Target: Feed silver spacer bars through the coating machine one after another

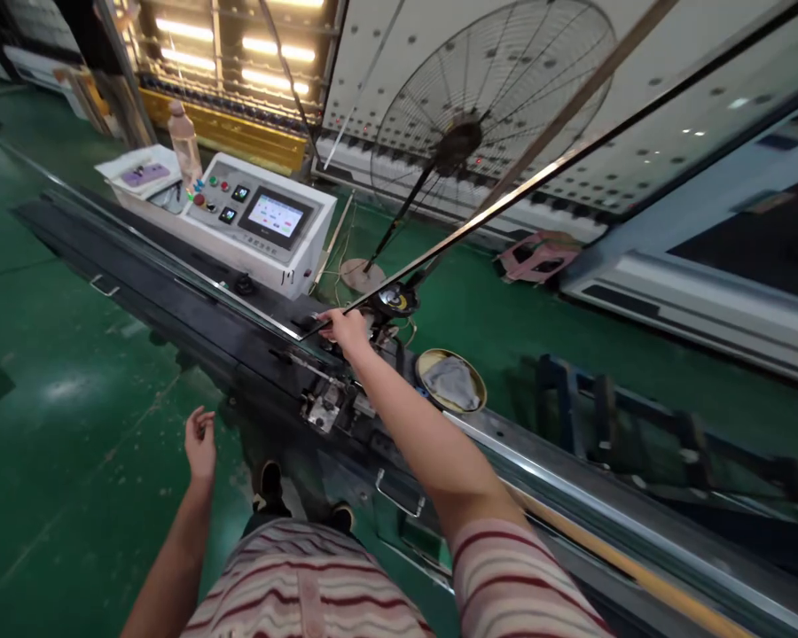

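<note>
My right hand (347, 332) reaches over the middle of a long black bench machine (160, 306). Its fingers are closed on the lower end of a long, thin, shiny strip (492, 213), which slants up to the top right corner. Just below that hand sits a small metal clamp-like mechanism (324, 409). A narrow bright rail (259, 315) runs along the bench top to the hand's left. My left hand (201, 439) hangs over the green floor in front of the bench, holding nothing, its fingers loosely bent and apart.
A white control box with a lit screen (274, 217) stands behind the bench, a pink bottle (184, 146) beside it. A round tin with a grey cloth (452, 381) sits right. Behind are a large fan (457, 142), a pink basket (537, 257) and a blue rack (565, 403).
</note>
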A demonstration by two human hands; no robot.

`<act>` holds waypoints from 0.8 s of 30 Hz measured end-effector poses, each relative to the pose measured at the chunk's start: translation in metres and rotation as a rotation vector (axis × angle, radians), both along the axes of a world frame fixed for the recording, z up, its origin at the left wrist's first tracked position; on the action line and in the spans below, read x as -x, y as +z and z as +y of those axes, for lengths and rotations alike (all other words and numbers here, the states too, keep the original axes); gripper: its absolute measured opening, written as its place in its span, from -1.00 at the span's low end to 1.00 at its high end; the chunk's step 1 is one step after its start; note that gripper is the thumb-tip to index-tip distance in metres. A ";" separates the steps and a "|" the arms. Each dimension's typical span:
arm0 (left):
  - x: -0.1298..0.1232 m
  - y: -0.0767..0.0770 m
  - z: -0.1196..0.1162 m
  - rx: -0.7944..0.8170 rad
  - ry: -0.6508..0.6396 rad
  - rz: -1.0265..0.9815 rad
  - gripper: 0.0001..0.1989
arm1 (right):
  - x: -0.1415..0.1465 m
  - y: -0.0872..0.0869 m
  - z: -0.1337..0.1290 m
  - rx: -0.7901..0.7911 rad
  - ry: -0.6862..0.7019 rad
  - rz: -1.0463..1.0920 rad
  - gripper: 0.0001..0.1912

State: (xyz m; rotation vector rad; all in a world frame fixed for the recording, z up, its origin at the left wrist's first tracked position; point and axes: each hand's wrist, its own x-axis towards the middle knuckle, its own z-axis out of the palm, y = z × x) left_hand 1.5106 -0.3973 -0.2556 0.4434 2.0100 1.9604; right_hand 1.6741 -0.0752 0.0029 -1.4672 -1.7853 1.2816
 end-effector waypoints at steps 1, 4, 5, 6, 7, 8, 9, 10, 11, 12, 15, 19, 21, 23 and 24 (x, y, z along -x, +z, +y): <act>0.004 0.005 0.000 -0.004 -0.014 0.000 -0.53 | -0.004 0.011 -0.004 0.034 -0.031 0.051 -0.65; 0.007 0.016 -0.009 -0.028 -0.027 0.002 -0.52 | -0.035 0.047 -0.023 0.075 -0.036 0.152 -0.71; 0.005 0.020 -0.014 -0.038 -0.030 0.002 -0.51 | -0.051 0.058 -0.032 0.081 -0.033 0.172 -0.72; 0.000 0.023 -0.021 -0.047 -0.031 0.000 -0.50 | -0.068 0.067 -0.043 0.083 -0.032 0.189 -0.73; -0.007 0.026 -0.028 -0.053 -0.032 -0.003 -0.49 | -0.088 0.074 -0.055 0.087 -0.032 0.200 -0.75; -0.016 0.030 -0.037 -0.054 -0.032 -0.005 -0.49 | -0.109 0.080 -0.069 0.098 -0.035 0.204 -0.76; -0.028 0.033 -0.046 -0.053 -0.031 -0.008 -0.49 | -0.132 0.083 -0.085 0.110 -0.036 0.202 -0.76; -0.041 0.037 -0.056 -0.051 -0.029 -0.009 -0.49 | -0.156 0.085 -0.102 0.122 -0.036 0.196 -0.77; -0.056 0.041 -0.066 -0.049 -0.028 -0.005 -0.49 | -0.181 0.083 -0.120 0.133 -0.034 0.186 -0.76; -0.071 0.044 -0.078 -0.047 -0.030 0.006 -0.48 | -0.208 0.080 -0.139 0.145 -0.031 0.170 -0.76; -0.115 0.058 -0.115 -0.041 -0.025 0.077 -0.48 | -0.296 0.053 -0.196 0.156 -0.035 0.122 -0.75; -0.163 0.094 -0.169 -0.045 0.020 0.247 -0.50 | -0.420 -0.018 -0.267 0.148 -0.002 0.021 -0.72; -0.184 0.127 -0.194 -0.078 0.036 0.321 -0.49 | -0.478 -0.063 -0.298 0.115 0.036 -0.048 -0.66; -0.206 0.172 -0.217 -0.147 0.078 0.384 -0.46 | -0.529 -0.107 -0.329 0.053 0.075 -0.126 -0.58; -0.217 0.198 -0.228 -0.189 0.086 0.413 -0.43 | -0.552 -0.128 -0.344 0.021 0.089 -0.170 -0.56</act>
